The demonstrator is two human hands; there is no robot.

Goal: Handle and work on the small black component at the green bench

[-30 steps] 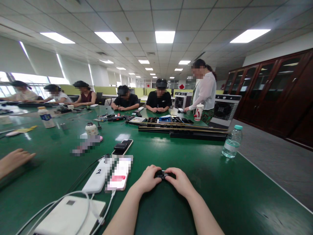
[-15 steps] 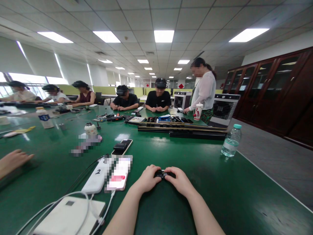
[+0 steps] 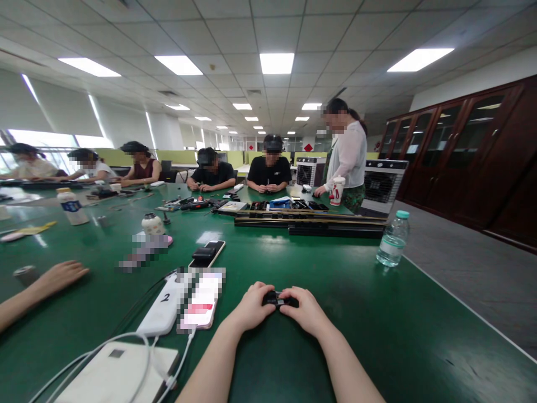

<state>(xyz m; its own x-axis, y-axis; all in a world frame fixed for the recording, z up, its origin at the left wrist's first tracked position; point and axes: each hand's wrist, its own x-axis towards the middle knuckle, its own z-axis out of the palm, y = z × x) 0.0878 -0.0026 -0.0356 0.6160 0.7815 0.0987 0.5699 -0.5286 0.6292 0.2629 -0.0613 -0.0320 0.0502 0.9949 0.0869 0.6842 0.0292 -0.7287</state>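
Observation:
Both my hands meet over the green table [image 3: 268, 358], around a small black object [image 3: 277, 301] with a shiny metallic part at its middle. My left hand [image 3: 254, 302] has its thumb and fingers closed on the object's left end. On the right end, my right hand [image 3: 302, 305] grips in the same way. Fingers cover much of the object, so its exact kind does not show. Left of my hands lie a phone with a lit screen [image 3: 203, 302] and a white power bank marked 2 [image 3: 161, 305].
Another person's hand [image 3: 62, 275] rests at the left. White cables [image 3: 146, 350] loop over a white box [image 3: 113, 372]. A water bottle [image 3: 393, 239] stands near the right edge. Long black strips [image 3: 335, 228] lie across the table, and several people sit or stand beyond.
The co-worker's hand at the left has moved further in over the table, and a grey cylinder now shows beside it. My hands keep hold of the black object, with slightly shifted fingers.

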